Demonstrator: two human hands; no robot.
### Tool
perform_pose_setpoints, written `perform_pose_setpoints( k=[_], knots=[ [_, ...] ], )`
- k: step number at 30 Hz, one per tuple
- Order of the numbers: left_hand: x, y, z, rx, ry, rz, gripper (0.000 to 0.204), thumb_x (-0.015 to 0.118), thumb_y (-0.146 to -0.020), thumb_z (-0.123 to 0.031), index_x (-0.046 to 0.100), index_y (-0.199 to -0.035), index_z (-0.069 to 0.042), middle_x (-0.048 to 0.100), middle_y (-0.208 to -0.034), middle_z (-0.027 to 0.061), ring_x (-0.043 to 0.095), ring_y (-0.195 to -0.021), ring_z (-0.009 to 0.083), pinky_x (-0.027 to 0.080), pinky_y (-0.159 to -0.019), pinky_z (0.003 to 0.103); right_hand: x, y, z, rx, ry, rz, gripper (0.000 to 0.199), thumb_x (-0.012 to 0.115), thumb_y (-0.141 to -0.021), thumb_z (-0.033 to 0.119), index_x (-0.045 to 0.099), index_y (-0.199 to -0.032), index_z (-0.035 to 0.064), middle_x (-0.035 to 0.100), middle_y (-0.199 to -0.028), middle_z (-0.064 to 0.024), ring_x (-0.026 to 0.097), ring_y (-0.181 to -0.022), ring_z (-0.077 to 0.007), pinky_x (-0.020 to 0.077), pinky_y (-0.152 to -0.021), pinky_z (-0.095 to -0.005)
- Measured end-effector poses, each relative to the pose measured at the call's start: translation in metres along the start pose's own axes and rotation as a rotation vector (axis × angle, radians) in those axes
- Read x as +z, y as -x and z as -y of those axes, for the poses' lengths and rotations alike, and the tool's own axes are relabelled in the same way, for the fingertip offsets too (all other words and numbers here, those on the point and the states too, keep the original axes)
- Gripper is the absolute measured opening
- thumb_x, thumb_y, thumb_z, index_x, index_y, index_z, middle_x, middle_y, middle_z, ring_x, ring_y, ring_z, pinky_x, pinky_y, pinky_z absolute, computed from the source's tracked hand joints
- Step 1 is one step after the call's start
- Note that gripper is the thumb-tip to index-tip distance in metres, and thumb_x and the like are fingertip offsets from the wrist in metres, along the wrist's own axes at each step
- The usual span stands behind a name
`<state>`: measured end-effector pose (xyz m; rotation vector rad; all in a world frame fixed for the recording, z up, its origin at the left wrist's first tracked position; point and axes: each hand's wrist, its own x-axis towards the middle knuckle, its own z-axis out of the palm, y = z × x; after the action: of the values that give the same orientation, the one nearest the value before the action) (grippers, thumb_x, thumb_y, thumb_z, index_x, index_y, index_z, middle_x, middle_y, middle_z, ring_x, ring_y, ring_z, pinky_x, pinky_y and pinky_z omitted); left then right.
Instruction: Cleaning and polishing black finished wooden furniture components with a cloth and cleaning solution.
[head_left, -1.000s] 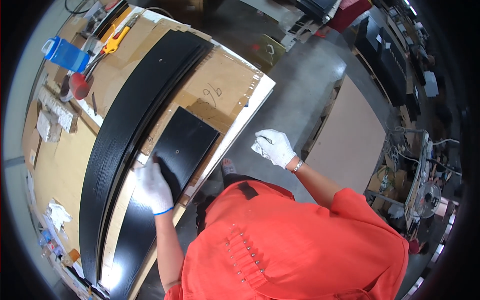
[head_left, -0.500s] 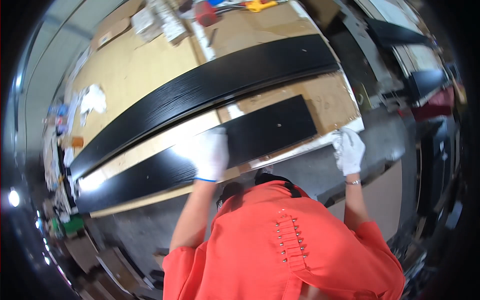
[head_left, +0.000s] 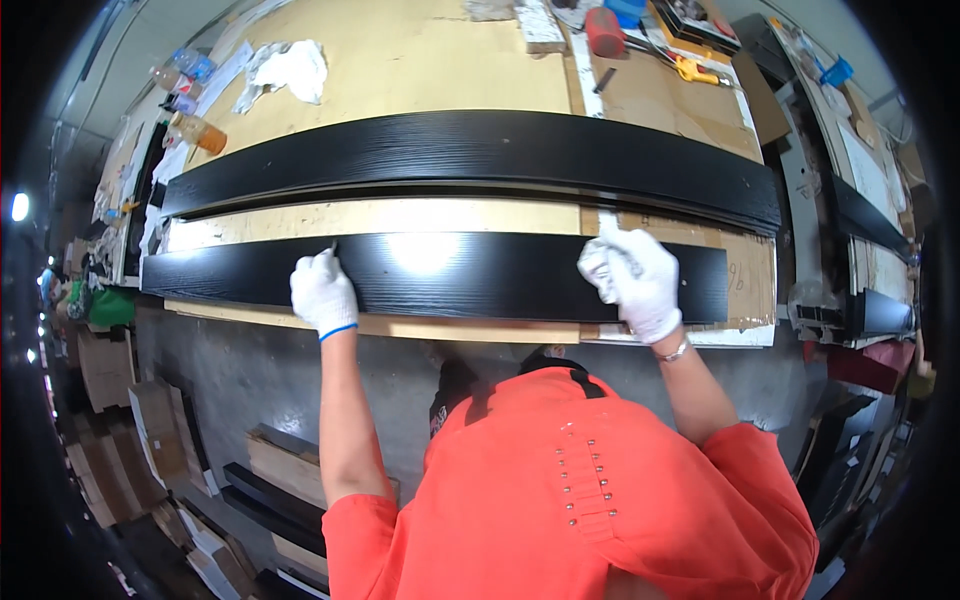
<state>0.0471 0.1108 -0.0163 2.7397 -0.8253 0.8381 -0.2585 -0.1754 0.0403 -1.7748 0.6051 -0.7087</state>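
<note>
The nearer black wood-grained board (head_left: 480, 285) is laid lengthwise along the near edge of the desk (head_left: 440, 65), overlapped left of its middle by the left grip (head_left: 324, 293), whose hold cannot be told, and toward its right end by the right grip (head_left: 648, 285), curled around a crumpled white cloth (head_left: 596, 268).

My left hand (head_left: 324, 292) wears white with a blue cuff line; my right hand (head_left: 648, 285) is white too, above my orange-red shirt (head_left: 500, 480). Along the surface's near edge, the straight board (head_left: 470, 290) is black with fine grain, like the curved board (head_left: 440, 150) behind. The table (head_left: 420, 60) is pale yellow, with tan cardboard (head_left: 680, 115) toward its right edge.
</note>
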Motion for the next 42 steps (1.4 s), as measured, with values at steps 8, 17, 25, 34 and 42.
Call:
perform_pose_setpoints(
  k=[8, 17, 25, 34, 42],
  knots=[
    [0.016, -0.029, 0.075, 0.221, 0.332, -0.021, 0.012, 0.071, -0.084, -0.016, 0.075, -0.093, -0.023, 0.060, -0.080, 0.0017, 0.060, -0.076, 0.0254, 0.052, -0.066, 0.039, 0.168, -0.008, 0.021, -0.139, 0.367, 0.270, 0.014, 0.072, -0.088, 0.014, 0.075, -0.100, 0.0070, 0.070, -0.081, -0.0079, 0.068, -0.071, -0.0250, 0.0551, -0.065, -0.0352],
    [0.101, -0.125, 0.513, -0.170, 0.004, 0.077, 0.015, 0.069, -0.093, -0.021, 0.076, -0.106, -0.015, 0.067, -0.097, 0.0088, 0.066, -0.092, 0.0312, 0.054, -0.081, 0.043, 0.374, -0.036, 0.057, -0.167, 0.731, 0.055, 0.017, 0.070, -0.084, 0.014, 0.075, -0.100, 0.0092, 0.068, -0.078, -0.0084, 0.068, -0.076, -0.0298, 0.0555, -0.072, -0.0396],
    [0.158, -0.232, 0.640, -0.262, 0.012, 0.295, 0.027, 0.063, -0.095, -0.018, 0.074, -0.118, -0.011, 0.073, -0.118, 0.0145, 0.067, -0.111, 0.0355, 0.052, -0.098, 0.044, 0.546, -0.092, 0.142, 0.522, -0.111, 0.359, 0.028, 0.055, -0.103, 0.019, 0.074, -0.108, -0.0009, 0.075, -0.092, -0.0079, 0.066, -0.071, -0.0092, 0.0538, -0.066, -0.0273],
    [0.038, -0.207, 0.458, -0.009, 1.106, 0.470, 0.022, 0.077, -0.088, -0.014, 0.076, -0.105, 0.000, 0.075, -0.094, 0.0160, 0.071, -0.083, 0.0186, 0.054, -0.073, 0.033, 0.693, -0.176, 0.167, 0.516, -0.620, 0.262, 0.032, 0.049, -0.107, 0.019, 0.069, -0.123, 0.0000, 0.072, -0.119, -0.0113, 0.067, -0.105, -0.0171, 0.0517, -0.098, -0.0311],
    [0.043, -0.188, 0.492, -0.701, 1.464, 0.230, 0.010, 0.067, -0.095, -0.003, 0.071, -0.096, 0.006, 0.069, -0.084, 0.0061, 0.061, -0.070, 0.0093, 0.046, -0.060, 0.024, 0.696, -0.219, 0.157, 0.008, 0.072, 0.248, 0.028, 0.056, -0.101, 0.017, 0.073, -0.115, -0.0006, 0.076, -0.102, -0.0100, 0.070, -0.093, -0.0163, 0.0547, -0.087, -0.0301]
  ],
)
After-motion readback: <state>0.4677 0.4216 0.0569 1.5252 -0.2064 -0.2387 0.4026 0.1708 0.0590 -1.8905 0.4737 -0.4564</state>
